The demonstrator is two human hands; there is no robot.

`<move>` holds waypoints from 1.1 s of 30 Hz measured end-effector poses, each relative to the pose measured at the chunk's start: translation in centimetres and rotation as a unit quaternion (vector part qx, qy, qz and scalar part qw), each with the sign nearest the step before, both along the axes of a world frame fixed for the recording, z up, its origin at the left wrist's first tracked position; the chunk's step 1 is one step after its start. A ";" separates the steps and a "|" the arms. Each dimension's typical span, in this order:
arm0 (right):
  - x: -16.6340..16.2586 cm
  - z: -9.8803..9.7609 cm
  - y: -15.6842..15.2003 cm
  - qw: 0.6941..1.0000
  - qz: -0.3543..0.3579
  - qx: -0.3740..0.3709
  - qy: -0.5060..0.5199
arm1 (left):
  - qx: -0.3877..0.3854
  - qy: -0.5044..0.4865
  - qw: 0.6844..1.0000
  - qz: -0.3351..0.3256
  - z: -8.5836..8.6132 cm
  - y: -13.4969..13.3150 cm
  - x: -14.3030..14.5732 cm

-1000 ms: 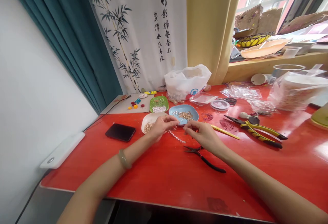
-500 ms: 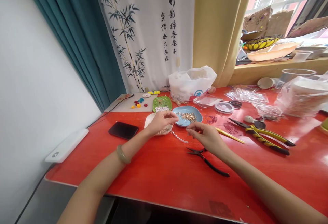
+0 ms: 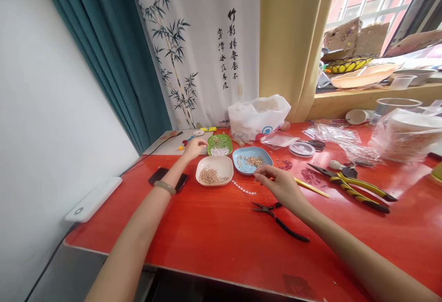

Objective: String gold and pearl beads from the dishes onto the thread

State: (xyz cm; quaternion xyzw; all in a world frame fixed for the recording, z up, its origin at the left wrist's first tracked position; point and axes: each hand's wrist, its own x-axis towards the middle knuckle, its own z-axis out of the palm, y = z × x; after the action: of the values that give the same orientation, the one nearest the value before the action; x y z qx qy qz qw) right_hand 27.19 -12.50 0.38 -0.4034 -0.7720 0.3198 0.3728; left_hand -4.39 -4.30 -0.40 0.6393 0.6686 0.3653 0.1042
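Head view: two bare hands above a red tabletop (image 3: 214, 228).
Left hand (image 3: 196, 148): fingers drawn in at the green tray's left rim; cannot tell whether they pinch anything. A pale bracelet (image 3: 165, 187) circles the wrist.
Right hand (image 3: 273, 183): fingers curled, thumb near the forefinger, beside the blue tray; anything between them is too small to tell.
White bead string (image 3: 243, 188): curved, at nine o'clock from the right hand, near the cream tray.
Blue tray (image 3: 238, 163): at eleven from the right hand, gold beads inside.
Green tray (image 3: 210, 143): at three from the left hand, with white beads.
Cream tray (image 3: 224, 166): between four and five from the left hand, with small gold beads.
Black-handled pliers (image 3: 270, 211): at six from the right hand, jaws parted.
Yellow stick (image 3: 312, 187): at three.
Large yellow-and-black pliers (image 3: 337, 178): farther out at three.
Phone (image 3: 181, 182): at eight from the left hand, partly hidden by the forearm.
Spool (image 3: 302, 149): between one and two from the right hand.
White plastic bag (image 3: 258, 115): at twelve, behind the blue tray.
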 end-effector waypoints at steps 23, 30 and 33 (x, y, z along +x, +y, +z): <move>0.0 -0.2 0.2 1.000 0.008 0.002 -0.010 | -0.019 0.004 1.000 -0.012 -0.8 2.4 1.8; 0.2 -0.4 0.3 1.000 0.006 -0.004 -0.003 | 0.022 -0.177 0.982 -0.057 0.5 -1.6 6.3; 0.1 -0.2 0.2 1.000 0.008 -0.004 -0.001 | -0.040 -0.431 0.889 -0.149 -0.1 -5.3 9.5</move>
State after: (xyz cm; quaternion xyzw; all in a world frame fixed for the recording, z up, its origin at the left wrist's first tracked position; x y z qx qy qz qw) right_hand 27.31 -12.31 0.14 -0.3986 -0.7746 0.3253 0.3679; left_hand 5.13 -9.59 -0.55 0.5059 0.4688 0.5583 0.4610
